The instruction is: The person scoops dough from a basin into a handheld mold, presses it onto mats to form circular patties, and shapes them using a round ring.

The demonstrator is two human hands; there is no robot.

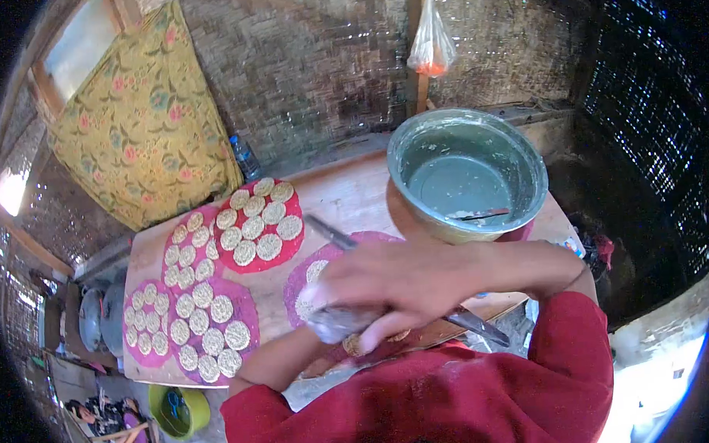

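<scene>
My right hand (392,279) reaches across from the right and lies over my left hand, its fingers curled down and smeared by motion. Below its fingers my left hand (339,325) shows as a blurred, greyish, shiny shape, its fingers mostly hidden. What is between the hands I cannot tell. A dark flat strip (331,232) sticks out beyond my right hand, and a dark knife-like piece (479,328) juts out below my right forearm. Under both hands is a pink round mat (294,282) with pale round cakes (316,271) on it.
Several pale cakes lie on a red mat (245,255) and on pink mats (252,303) across the wooden table (354,196). A large green basin (416,196) holds a dark utensil (483,215). A bottle (244,156) stands behind the table; a yellow-green tub (197,410) is below it.
</scene>
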